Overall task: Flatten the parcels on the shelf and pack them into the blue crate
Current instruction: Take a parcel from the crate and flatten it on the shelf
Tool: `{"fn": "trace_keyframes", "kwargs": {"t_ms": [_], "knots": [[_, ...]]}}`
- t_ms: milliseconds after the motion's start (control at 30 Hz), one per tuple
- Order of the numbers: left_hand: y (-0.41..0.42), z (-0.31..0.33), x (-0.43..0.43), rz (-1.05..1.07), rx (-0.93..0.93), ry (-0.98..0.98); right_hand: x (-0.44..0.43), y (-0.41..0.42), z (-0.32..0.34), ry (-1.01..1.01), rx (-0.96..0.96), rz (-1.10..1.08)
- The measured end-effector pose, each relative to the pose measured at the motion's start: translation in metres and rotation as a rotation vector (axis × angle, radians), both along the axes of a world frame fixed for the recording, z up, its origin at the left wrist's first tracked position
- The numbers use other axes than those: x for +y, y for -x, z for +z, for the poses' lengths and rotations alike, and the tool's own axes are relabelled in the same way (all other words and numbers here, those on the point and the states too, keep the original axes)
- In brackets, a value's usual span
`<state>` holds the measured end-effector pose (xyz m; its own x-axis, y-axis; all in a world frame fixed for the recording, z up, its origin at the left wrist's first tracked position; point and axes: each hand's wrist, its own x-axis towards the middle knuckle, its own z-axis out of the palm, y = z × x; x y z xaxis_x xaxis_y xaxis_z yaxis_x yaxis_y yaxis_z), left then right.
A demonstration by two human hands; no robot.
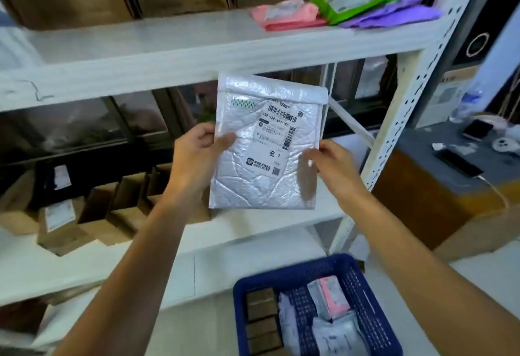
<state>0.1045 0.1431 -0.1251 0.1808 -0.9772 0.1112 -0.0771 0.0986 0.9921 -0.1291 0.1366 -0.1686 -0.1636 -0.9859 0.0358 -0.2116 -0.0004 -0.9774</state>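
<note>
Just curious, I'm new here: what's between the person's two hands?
A white padded parcel with a shipping label: the left hand pinches its left edge, the right hand its right edge. The head view shows it.

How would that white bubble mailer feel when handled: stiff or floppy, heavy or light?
Probably light: the white bubble mailer stands upright, pinched only at its side edges by the left hand and right hand. Likely bendy rather than floppy: creased padding, yet no droop. Its glossy film may be slippery.
</note>
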Motion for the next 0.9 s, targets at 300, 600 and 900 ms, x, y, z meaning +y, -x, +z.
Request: {"fn": "trace_keyframes", "kwargs": {"t_ms": [300,600,900], "knots": [[0.061,-0.138,0.004,-0.114,-0.022,-0.333,0.028,0.075,-0.13,-0.318,-0.017,-0.047],[0.123,-0.308,0.029,-0.202,-0.118,-0.666,0.067,0.148,-0.277,-0.576,0.062,-0.081],[0.17,-0.431,0.037,-0.257,-0.113,-0.983,0.094,0.199,-0.408,-0.785,0.297,-0.012]]}}
